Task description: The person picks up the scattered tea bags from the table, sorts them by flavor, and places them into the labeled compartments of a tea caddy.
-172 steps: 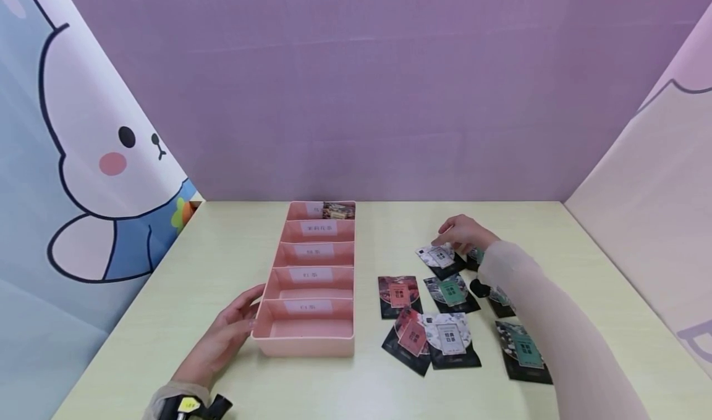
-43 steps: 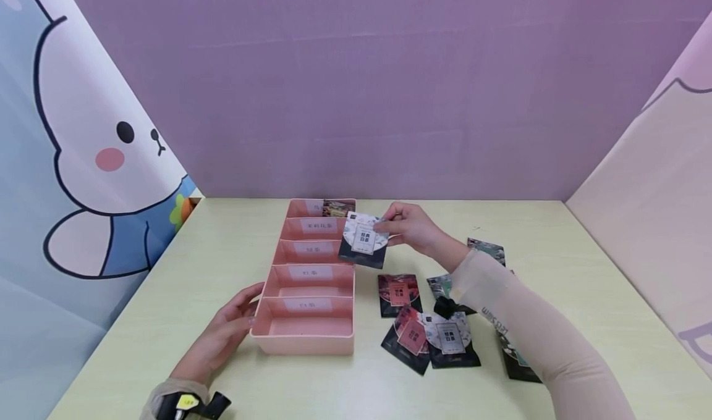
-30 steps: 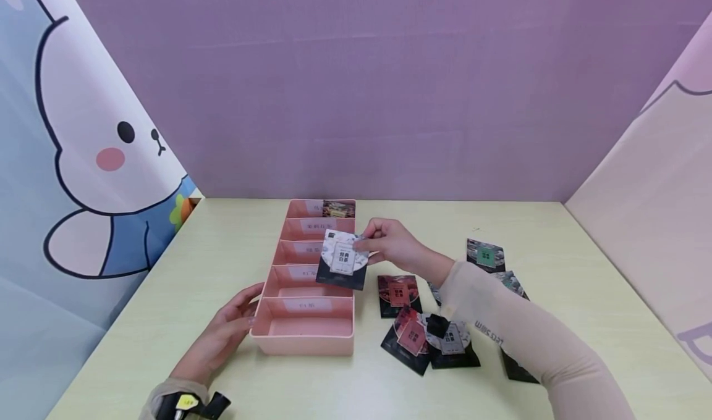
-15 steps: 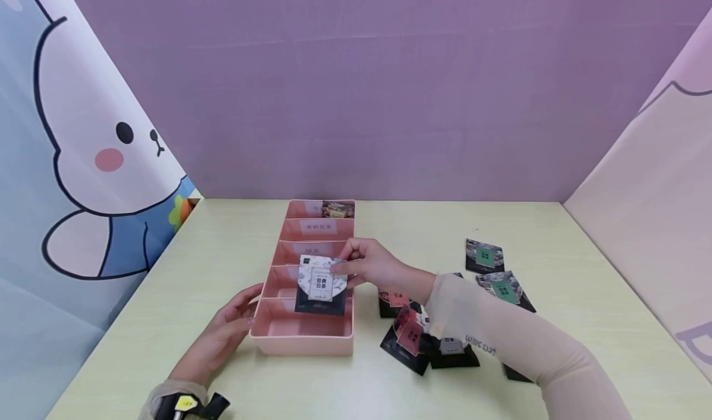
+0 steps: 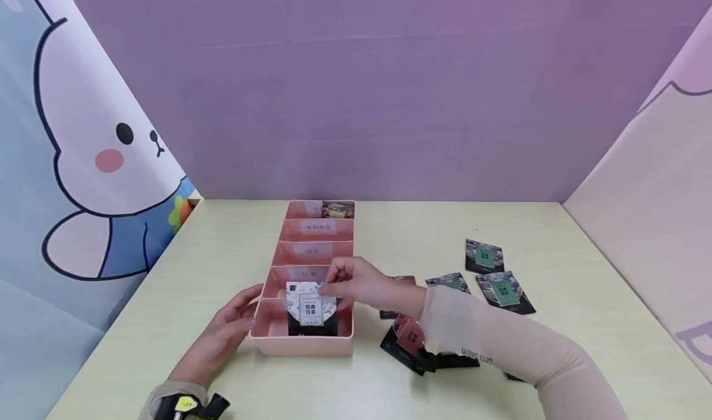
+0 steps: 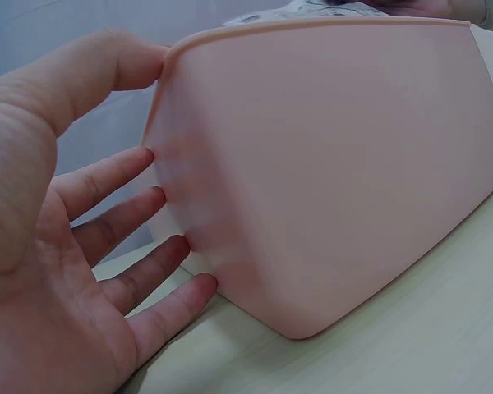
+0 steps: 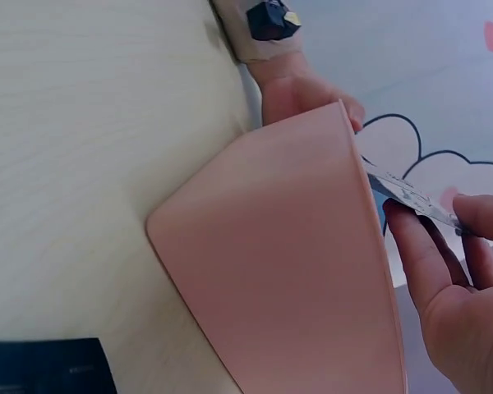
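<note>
My right hand (image 5: pixel 361 281) pinches a black-and-white tea sachet (image 5: pixel 311 306) by its upper right edge. The sachet's lower end is down inside the nearest compartment of the pink divided box (image 5: pixel 303 347); in the right wrist view the sachet (image 7: pixel 407 193) slants over the box rim, thumb on one side and fingers on the other. My left hand (image 5: pixel 227 327) rests against the box's left side at the near corner. In the left wrist view its fingertips (image 6: pixel 174 246) touch the wall, fingers spread and fairly straight, with the thumb at the rim.
A brown-patterned packet (image 5: pixel 338 210) lies in the box's farthest compartment. Right of the box lie red-labelled sachets (image 5: pixel 408 336), partly hidden by my sleeve, and green-labelled sachets (image 5: pixel 503 291) farther right. White labels (image 5: pixel 316 226) mark the compartments. A purple cloth wall (image 5: pixel 378 99) stands behind the table.
My right hand has picked up the white-labelled sachet from the far right of the table, carried it left over the box and lowered it into the nearest compartment. My left hand has stayed put.
</note>
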Available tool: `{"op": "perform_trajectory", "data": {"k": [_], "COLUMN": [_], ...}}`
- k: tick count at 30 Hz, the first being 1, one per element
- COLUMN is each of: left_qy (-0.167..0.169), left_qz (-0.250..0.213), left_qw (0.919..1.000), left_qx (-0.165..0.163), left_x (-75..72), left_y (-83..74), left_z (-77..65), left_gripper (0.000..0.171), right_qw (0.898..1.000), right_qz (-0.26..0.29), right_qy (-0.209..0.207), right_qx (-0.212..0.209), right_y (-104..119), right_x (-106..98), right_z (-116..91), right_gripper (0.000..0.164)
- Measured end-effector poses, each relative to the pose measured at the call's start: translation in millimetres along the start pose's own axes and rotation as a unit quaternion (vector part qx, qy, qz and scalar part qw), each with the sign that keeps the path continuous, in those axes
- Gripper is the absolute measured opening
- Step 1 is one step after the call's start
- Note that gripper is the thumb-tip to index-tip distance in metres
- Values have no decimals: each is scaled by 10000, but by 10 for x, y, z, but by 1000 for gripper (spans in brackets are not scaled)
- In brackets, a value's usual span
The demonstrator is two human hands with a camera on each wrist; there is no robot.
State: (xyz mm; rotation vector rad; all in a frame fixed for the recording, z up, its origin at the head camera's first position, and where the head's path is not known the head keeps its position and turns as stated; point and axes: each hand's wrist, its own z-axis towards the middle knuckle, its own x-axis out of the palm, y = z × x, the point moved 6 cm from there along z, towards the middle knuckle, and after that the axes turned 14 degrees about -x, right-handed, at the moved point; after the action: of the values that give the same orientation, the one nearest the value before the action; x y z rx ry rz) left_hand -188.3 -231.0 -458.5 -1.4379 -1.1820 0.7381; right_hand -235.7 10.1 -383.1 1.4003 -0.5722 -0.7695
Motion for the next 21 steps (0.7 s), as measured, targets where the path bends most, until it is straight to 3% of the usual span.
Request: {"op": "perform_trajectory", "data": {"k": [8, 21], "left_qy": [309, -8], "left_qz": [-82, 4], "left_qw": [9990, 10000], "left_qx": [296, -61], "left_x": [7, -2], "left_y": [-11, -11], "left_z": [-12, -11], "left_gripper": [51, 55], "right_qw": [9984, 9729], "right_qz": [-334, -1669], "right_qy": [456, 1565], "right_qx": [-27, -331], "right_y": [30, 207], "right_x": [51, -28], "right_z": [-33, 1], "right_gripper": [8, 6]}}
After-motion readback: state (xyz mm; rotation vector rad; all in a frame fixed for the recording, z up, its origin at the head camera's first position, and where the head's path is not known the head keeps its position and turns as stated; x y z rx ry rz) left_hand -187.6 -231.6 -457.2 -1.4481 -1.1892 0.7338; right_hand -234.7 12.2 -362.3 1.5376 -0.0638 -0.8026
